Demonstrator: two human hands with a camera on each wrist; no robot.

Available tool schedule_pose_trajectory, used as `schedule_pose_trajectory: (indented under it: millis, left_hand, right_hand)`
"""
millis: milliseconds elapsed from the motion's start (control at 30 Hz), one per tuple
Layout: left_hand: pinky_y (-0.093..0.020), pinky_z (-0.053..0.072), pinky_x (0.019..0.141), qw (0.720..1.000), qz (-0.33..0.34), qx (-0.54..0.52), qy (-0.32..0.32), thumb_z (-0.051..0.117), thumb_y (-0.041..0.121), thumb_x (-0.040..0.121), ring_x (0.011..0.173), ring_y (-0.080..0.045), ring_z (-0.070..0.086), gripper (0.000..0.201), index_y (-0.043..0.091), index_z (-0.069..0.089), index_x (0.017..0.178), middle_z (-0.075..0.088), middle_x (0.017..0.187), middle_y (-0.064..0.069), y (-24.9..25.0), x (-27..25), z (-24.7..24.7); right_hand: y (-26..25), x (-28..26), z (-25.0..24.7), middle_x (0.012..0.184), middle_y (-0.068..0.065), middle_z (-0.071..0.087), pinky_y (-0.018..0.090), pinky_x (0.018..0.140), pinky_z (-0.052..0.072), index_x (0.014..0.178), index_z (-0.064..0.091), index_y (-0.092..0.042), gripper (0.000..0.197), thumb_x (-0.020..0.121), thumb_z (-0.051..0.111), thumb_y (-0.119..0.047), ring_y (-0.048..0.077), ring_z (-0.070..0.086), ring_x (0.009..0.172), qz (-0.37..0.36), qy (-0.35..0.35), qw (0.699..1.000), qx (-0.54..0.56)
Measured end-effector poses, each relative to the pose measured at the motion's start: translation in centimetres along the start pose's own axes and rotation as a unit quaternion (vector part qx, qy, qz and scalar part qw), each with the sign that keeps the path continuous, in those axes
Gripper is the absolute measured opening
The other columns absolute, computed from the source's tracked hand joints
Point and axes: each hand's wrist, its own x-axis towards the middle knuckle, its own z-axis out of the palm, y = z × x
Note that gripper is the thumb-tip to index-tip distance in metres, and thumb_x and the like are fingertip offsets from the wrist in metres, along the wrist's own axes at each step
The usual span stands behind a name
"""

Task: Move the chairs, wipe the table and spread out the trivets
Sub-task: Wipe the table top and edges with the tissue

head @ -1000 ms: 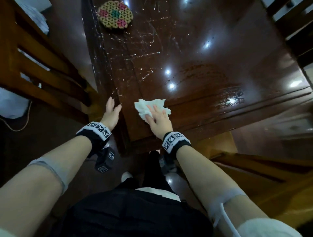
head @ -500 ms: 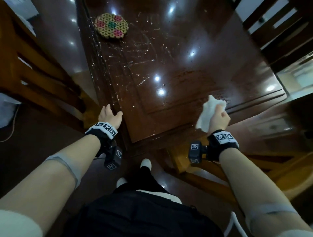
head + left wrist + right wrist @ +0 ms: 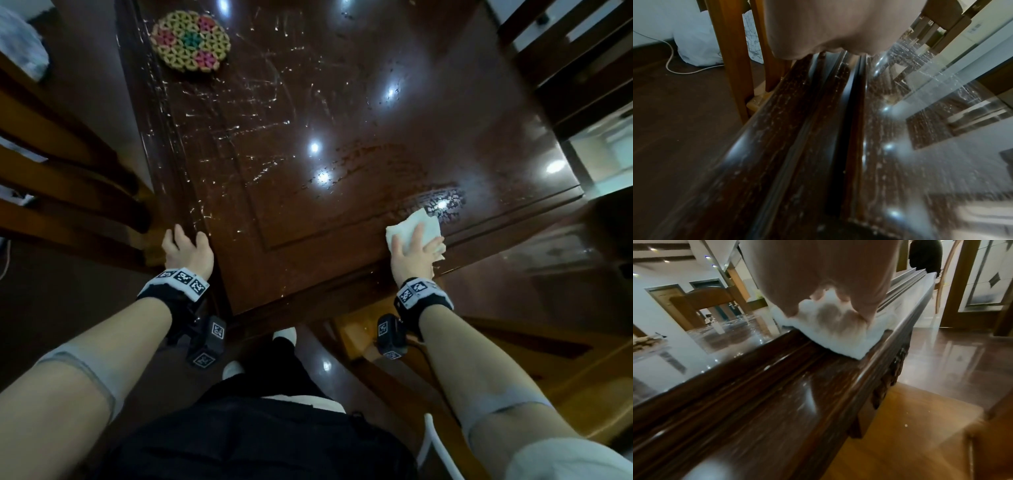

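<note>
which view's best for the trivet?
Head view: the round woven trivet lies whole on the table, at its far left edge. Right wrist catches only a blurred sliver at its left border; left wrist doesn't show it.

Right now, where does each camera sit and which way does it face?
Head: on the person's head, looking down at the table, trivet, both forearms, left hand, right hand on the tissue.
Left wrist: under the left hand, facing along the table's left edge toward a chair.
Right wrist: under the right hand, facing along the near edge, fingers pressing the tissue.
Shared: head and right wrist show the tissue.
</note>
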Motion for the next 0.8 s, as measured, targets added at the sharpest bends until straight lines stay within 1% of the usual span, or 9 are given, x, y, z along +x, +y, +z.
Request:
schedule_pose_trajectory:
  millis: [33, 100, 133, 200, 300, 400, 500, 633, 800]
  left_hand:
    - [-0.04, 0.015, 0.117, 1.0, 0.004, -0.003, -0.001, 0.032, 0.039, 0.1, 0.143, -0.03, 0.022, 0.06, 0.016, 0.016, 0.153, 0.007, 0.16, -0.003, -0.1, 0.0, 0.0]
    - [-0.04, 0.014, 0.117, 1.0, 0.008, -0.008, -0.006, 0.033, 0.038, 0.1, 0.144, -0.029, 0.019, 0.06, 0.016, 0.017, 0.153, 0.006, 0.161, -0.003, -0.2, -0.1, 0.0]
    - [-0.041, 0.013, 0.118, 1.0, 0.011, -0.012, -0.01, 0.033, 0.038, 0.1, 0.145, -0.029, 0.018, 0.059, 0.017, 0.016, 0.153, 0.006, 0.161, -0.003, -0.3, -0.1, -0.1]
    - [-0.041, 0.012, 0.118, 0.999, 0.016, -0.023, -0.022, 0.033, 0.038, 0.1, 0.145, -0.028, 0.016, 0.059, 0.018, 0.016, 0.153, 0.005, 0.161, -0.003, -0.4, -0.1, -0.2]
    - [-0.041, 0.013, 0.119, 0.998, 0.026, -0.046, -0.042, 0.034, 0.038, 0.1, 0.145, -0.027, 0.016, 0.06, 0.02, 0.015, 0.153, 0.004, 0.161, -0.003, -0.8, 0.1, -0.7]
    - [-0.04, 0.014, 0.117, 0.994, 0.039, -0.06, -0.078, 0.033, 0.036, 0.101, 0.146, -0.026, 0.017, 0.059, 0.021, 0.012, 0.154, 0.003, 0.161, -0.003, -1.2, 0.1, -1.5]
    - [-0.04, 0.017, 0.116, 0.986, 0.063, -0.082, -0.127, 0.032, 0.032, 0.102, 0.145, -0.025, 0.019, 0.057, 0.02, 0.01, 0.154, 0.005, 0.16, -0.006, -1.8, 0.2, -3.3]
    - [-0.035, 0.017, 0.115, 0.976, 0.107, -0.074, -0.177, 0.03, 0.029, 0.104, 0.145, -0.021, 0.02, 0.053, 0.018, 0.016, 0.153, 0.014, 0.16, -0.006, -3.8, 1.0, -6.2]
    - [-0.038, 0.018, 0.115, 0.969, 0.118, -0.03, -0.215, 0.029, 0.031, 0.104, 0.144, -0.024, 0.022, 0.051, 0.02, 0.018, 0.153, 0.016, 0.159, -0.007, -7.1, 1.7, -9.4]
  right_hand:
    - [-0.2, -0.3, 0.5, 0.159, 0.023, -0.005, 0.058, 0.114, 0.02, 0.151, 0.019, -0.021, 0.056, 0.1, 0.014, -0.043, 0.046, -0.007, 0.144, 0.013, 0.017, 1.0, 0.015]
    - [-0.5, -1.4, 1.3, 0.159, 0.023, 0.0, 0.052, 0.115, 0.023, 0.155, 0.01, -0.018, 0.057, 0.103, 0.02, -0.04, 0.041, 0.004, 0.146, 0.03, 0.036, 0.997, 0.063]
    - [-0.5, -1.9, 1.8, 0.16, 0.022, 0.001, 0.049, 0.114, 0.026, 0.155, 0.009, -0.019, 0.057, 0.104, 0.024, -0.039, 0.04, 0.011, 0.146, 0.023, 0.039, 0.997, 0.066]
    - [-0.7, -3.4, 2.5, 0.16, 0.019, 0.004, 0.046, 0.111, 0.03, 0.155, 0.009, -0.02, 0.055, 0.104, 0.025, -0.036, 0.04, 0.022, 0.143, 0.009, 0.042, 0.997, 0.063]
    - [-1.4, -5.7, 4.1, 0.159, 0.02, 0.009, 0.045, 0.108, 0.033, 0.154, 0.014, -0.021, 0.052, 0.105, 0.026, -0.031, 0.04, 0.03, 0.139, -0.016, 0.037, 0.997, 0.061]
    - [-2.8, -9.0, 6.0, 0.159, 0.018, 0.012, 0.044, 0.108, 0.033, 0.154, 0.017, -0.023, 0.051, 0.105, 0.029, -0.025, 0.038, 0.032, 0.139, -0.038, 0.028, 0.996, 0.073]
    - [-4.5, -13.1, 8.5, 0.161, 0.012, 0.013, 0.043, 0.109, 0.033, 0.153, 0.019, -0.028, 0.052, 0.104, 0.032, -0.022, 0.035, 0.03, 0.141, -0.059, 0.018, 0.993, 0.096]
    - [-7.3, -19.1, 12.1, 0.16, 0.011, 0.016, 0.036, 0.112, 0.029, 0.152, 0.024, -0.03, 0.051, 0.104, 0.036, -0.021, 0.029, 0.028, 0.143, -0.081, -0.001, 0.987, 0.142]
    - [-9.5, -24.9, 15.6, 0.155, 0.014, 0.03, 0.042, 0.11, 0.036, 0.148, 0.035, -0.028, 0.048, 0.102, 0.041, -0.016, 0.035, 0.037, 0.138, -0.135, -0.03, 0.976, 0.169]
